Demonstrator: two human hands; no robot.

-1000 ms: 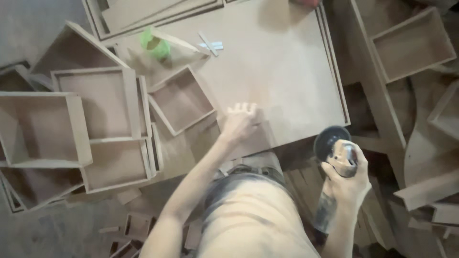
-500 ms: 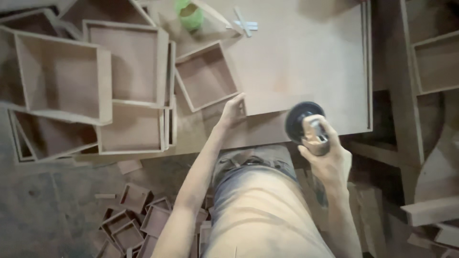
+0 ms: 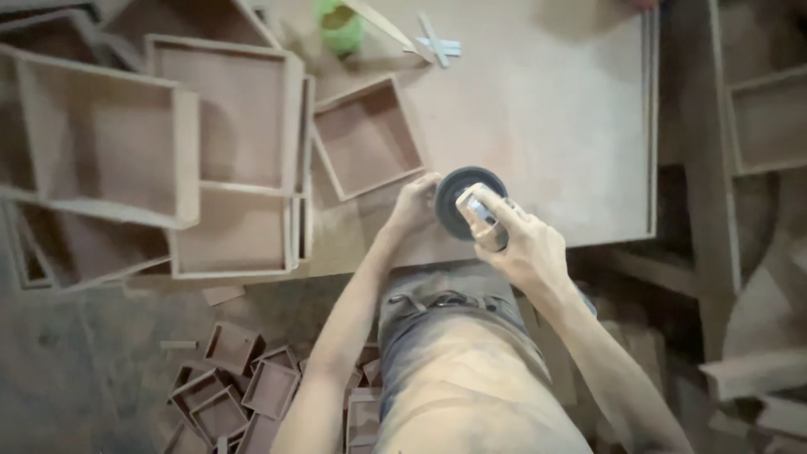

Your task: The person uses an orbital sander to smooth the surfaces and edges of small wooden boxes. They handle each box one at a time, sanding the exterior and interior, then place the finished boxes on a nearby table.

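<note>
We see a hand grinder (image 3: 475, 210) with a dark round disc and pale body, held over the near edge of the wooden board (image 3: 546, 109). Our right hand (image 3: 525, 248) is closed around its body. Our left hand (image 3: 414, 204) rests flat, fingers loose, on the board just beside the disc, near a small open wooden box (image 3: 367, 137).
</note>
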